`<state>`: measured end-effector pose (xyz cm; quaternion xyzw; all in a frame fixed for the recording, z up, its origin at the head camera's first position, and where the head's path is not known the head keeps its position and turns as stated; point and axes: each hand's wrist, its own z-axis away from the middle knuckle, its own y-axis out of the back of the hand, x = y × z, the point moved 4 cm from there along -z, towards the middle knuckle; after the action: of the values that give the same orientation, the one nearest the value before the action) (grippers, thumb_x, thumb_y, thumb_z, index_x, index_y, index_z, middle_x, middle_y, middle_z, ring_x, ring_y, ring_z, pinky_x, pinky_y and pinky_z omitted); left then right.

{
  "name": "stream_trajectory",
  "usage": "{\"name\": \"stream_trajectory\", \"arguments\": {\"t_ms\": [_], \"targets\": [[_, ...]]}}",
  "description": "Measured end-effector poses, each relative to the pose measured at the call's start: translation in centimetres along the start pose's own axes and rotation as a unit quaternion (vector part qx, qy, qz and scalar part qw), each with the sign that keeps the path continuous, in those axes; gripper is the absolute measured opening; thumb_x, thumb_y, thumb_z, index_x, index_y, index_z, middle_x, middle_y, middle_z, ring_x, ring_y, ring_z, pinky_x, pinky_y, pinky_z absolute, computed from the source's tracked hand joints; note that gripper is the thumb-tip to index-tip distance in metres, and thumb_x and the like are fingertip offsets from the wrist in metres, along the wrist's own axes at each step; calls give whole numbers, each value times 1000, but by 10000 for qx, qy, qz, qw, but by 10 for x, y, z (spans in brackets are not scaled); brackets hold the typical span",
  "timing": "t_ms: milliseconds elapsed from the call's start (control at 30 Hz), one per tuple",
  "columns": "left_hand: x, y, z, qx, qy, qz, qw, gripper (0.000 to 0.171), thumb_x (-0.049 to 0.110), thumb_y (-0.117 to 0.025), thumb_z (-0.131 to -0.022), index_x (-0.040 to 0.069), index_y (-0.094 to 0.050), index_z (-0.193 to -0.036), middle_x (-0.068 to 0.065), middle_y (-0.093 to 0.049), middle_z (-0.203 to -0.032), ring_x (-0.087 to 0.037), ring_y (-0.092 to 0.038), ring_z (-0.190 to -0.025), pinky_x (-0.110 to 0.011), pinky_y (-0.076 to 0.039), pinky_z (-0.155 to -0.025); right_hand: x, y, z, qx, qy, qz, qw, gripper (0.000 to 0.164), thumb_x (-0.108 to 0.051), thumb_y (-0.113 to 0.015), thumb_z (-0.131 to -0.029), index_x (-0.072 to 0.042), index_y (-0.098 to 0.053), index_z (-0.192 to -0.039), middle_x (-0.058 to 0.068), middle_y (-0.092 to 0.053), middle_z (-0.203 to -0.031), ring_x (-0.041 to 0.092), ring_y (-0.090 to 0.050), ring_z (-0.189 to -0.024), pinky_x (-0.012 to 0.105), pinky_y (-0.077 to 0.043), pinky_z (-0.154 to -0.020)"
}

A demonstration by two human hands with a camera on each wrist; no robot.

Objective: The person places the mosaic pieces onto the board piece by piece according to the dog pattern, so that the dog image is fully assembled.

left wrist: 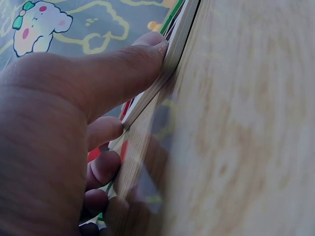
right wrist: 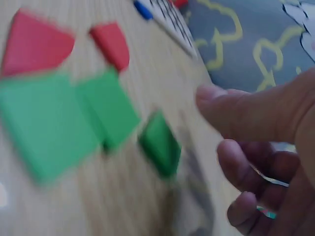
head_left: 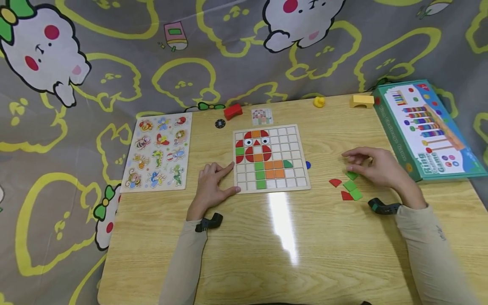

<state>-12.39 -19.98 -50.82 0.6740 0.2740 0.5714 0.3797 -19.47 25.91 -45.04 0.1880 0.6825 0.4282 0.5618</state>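
Observation:
A wooden grid board [head_left: 301,183] lies mid-table, with red, green, orange and eye-patterned tiles [head_left: 259,146] laid in its squares. My left hand [head_left: 211,186] touches the board's lower left corner, index fingertip at the left edge and thumb at the near edge. Above some loose pieces to the right hovers my right hand [head_left: 375,166], fingers loosely bent. Green squares [head_left: 350,185] and red quarter-round pieces [head_left: 335,182] lie there. In the right wrist view a green piece [right wrist: 160,145] sits just below the thumb, and nothing shows between the fingers.
Left of the board is an insect picture puzzle [head_left: 158,152]. A pattern card [head_left: 262,116], red block [head_left: 233,112], black disc [head_left: 220,123], yellow duck [head_left: 319,101] and yellow arch block [head_left: 362,101] stand behind. A blue piece [head_left: 308,165] touches the board's right side; a game box [head_left: 434,131] lies far right.

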Motion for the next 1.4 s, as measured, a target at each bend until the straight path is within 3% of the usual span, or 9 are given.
{"name": "stream_trajectory", "arguments": {"t_ms": [167, 300, 567, 700, 867, 1067, 1267, 1400], "targets": [[0, 1, 1, 18, 2, 29, 10000, 81, 61, -76, -76, 33, -48, -147, 0, -49, -104, -19, -35, -90, -37, -24, -81, 13, 4, 16, -328, -56, 300, 9990, 30, -6, -77, -84, -16, -75, -112, -3, -68, -88, 5, -57, -74, 20, -43, -65], [0, 0, 2, 17, -15, 24, 10000, 81, 61, -76, -76, 33, -47, -147, 1, -49, -104, -18, -34, -90, -36, -24, -81, 16, 1, 21, -322, 91, 403, 9986, 29, -3, -77, -83, -16, -76, -108, -4, -67, -84, 5, -58, -71, 21, -44, -63], [0, 1, 1, 67, -73, 65, 9999, 81, 62, -75, -76, 33, -48, -147, 1, -49, -104, -18, -34, -88, -37, -24, -80, 13, -4, 17, -227, 240, 576, 9978, 17, -16, -79, -85, -13, -71, -100, -3, -64, -83, 4, -55, -71, 18, -42, -64], [-1, 1, 1, 46, -49, 59, 10000, 82, 62, -75, -76, 35, -47, -147, 1, -49, -105, -18, -34, -88, -36, -24, -80, 12, -7, 15, -185, 39, 473, 9987, 20, -21, -80, -84, -12, -68, -96, 0, -64, -82, 5, -56, -69, 17, -42, -62], [-1, 1, 1, 51, -43, 44, 10000, 81, 61, -76, -76, 34, -47, -147, 1, -49, -104, -18, -34, -88, -36, -24, -81, 12, -10, 13, -9, -336, 45, 9994, 19, -24, -78, -86, -13, -67, -96, 2, -66, -83, 6, -59, -69, 14, -42, -62], [0, 1, 1, 36, -36, 58, 10000, 81, 61, -76, -76, 33, -47, -147, 1, -47, -102, -19, -34, -89, -37, -24, -81, 2, -17, 5, 103, -343, -916, 9952, 28, -17, -70, -92, -10, -65, -119, 8, -64, -87, 12, -60, -67, 18, -44, -61], [0, 1, 1, 48, -68, 31, 10000, 81, 62, -75, -77, 32, -48, -147, 2, -46, -102, -18, -34, -89, -36, -24, -81, -22, -34, -8, -305, -493, -1650, 9846, 30, -16, -68, -94, -9, -63, -123, 12, -62, -91, 23, -58, -69, 24, -44, -59], [-1, 0, 1, 63, -89, -4, 9999, 81, 63, -74, -77, 32, -47, -147, 3, -46, -102, -18, -34, -89, -36, -24, -81, -53, -41, -15, -429, -517, -1790, 9816, 30, -11, -70, -92, -3, -63, -120, 14, -64, -93, 26, -61, -74, 24, -48, -61]]}}
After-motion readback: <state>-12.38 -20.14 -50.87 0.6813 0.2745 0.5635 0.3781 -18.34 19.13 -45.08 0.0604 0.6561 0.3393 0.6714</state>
